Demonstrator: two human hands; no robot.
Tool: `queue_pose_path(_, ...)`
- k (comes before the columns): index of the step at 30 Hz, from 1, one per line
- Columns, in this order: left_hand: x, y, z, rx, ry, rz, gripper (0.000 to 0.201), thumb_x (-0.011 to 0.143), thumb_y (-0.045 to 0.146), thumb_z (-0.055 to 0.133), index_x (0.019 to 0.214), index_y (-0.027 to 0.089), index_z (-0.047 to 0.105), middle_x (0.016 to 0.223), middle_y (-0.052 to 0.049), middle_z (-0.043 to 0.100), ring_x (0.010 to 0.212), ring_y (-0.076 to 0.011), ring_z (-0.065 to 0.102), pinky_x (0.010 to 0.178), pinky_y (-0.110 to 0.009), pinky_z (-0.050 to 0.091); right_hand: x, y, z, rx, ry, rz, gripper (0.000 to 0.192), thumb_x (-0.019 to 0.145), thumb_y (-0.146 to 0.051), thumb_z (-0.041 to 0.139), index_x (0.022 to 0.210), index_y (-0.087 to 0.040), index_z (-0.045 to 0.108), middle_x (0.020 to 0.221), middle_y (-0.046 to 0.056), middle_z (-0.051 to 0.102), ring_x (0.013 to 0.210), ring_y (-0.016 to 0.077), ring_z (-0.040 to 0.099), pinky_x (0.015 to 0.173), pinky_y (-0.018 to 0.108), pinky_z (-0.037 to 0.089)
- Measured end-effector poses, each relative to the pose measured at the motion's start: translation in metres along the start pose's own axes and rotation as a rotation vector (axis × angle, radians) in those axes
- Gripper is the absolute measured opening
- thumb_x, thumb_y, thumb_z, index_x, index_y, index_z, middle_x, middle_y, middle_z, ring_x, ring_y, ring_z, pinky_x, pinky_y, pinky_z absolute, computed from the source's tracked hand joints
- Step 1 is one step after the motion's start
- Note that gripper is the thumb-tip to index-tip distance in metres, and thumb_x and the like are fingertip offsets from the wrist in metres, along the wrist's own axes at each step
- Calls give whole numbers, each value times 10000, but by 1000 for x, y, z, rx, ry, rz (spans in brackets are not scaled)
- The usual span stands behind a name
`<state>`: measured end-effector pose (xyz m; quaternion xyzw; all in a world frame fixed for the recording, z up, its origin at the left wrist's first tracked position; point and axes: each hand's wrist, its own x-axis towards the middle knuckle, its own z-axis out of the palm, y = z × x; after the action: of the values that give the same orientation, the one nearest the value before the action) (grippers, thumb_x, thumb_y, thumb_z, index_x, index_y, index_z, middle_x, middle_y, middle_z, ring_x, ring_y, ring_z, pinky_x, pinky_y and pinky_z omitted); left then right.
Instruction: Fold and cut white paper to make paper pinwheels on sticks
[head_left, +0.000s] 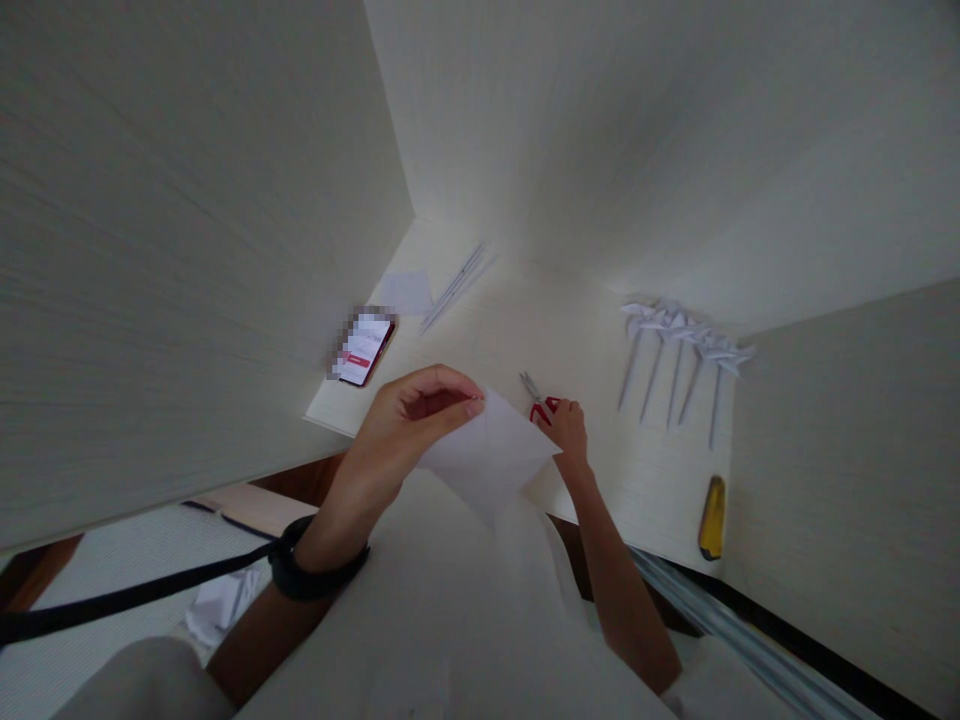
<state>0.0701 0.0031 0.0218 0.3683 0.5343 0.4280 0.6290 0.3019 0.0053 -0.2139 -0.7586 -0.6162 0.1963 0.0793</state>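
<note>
Pinching a white folded sheet of paper [491, 450] at its upper corner, the left hand [409, 420] holds it lifted above the near edge of the pale wood-grain worktop [600, 470]; thumb and fingertips are closed tight on the paper. A black strap band [311, 570] circles that wrist. Just beyond the sheet, the right hand [568, 428] rests on the worktop with its grip at the red-handled scissors [538, 398]; the fingers cover the handles, though how firmly they close cannot be told. Right of that grip lies a row of white paper pinwheels on sticks [679, 350], and nearer, a yellow utility knife [712, 515]. Left of the left grip lies a red-cased phone [365, 348], with thin white sticks [454, 288] beyond it.
</note>
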Motion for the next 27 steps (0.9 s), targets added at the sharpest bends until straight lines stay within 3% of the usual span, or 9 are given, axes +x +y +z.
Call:
queue_pose_path(5, 0, 1, 0, -1, 63, -18, 108, 684, 247, 781, 688, 187, 692, 692, 8, 675, 591, -108, 568, 532, -208, 451, 1, 0, 2, -3, 0, 0, 230, 857, -301, 560, 1008, -131, 529, 1030, 149, 596, 980, 249, 552, 840, 372, 441)
queue_pose_path(9, 3, -3, -2, -34, 81, -1, 108, 676, 236, 792, 687, 186, 697, 679, 18, 674, 590, -97, 565, 553, -204, 443, -1, -3, 1, 12, -15, -1, 217, 801, -215, 609, 990, -141, 533, 1030, 125, 581, 991, 246, 545, 839, 360, 444)
queue_pose_path(20, 8, -12, 2, 3, 83, 13, 115, 673, 209, 794, 701, 190, 685, 744, 15, 673, 677, -110, 600, 603, -203, 457, -3, -14, -10, 224, -1, 1, 209, 752, -179, 630, 944, -133, 561, 995, 150, 557, 966, 286, 533, 860, 436, 457)
queue_pose_path(24, 11, -14, 1, -12, 80, 23, 150, 655, 210, 803, 736, 197, 678, 727, 26, 663, 669, -111, 610, 594, -201, 462, 3, -25, -27, 396, 6, -67, 124, 753, -197, 608, 868, -161, 577, 902, 97, 582, 858, 237, 564, 834, 432, 481)
queue_pose_path(27, 14, -17, 0, 10, 86, 30, 177, 649, 213, 803, 762, 194, 667, 691, 34, 640, 641, -106, 602, 568, -192, 452, 2, -48, -58, 555, 1, -165, 122, 838, -257, 517, 896, -176, 588, 902, 73, 619, 788, 187, 605, 755, 373, 522)
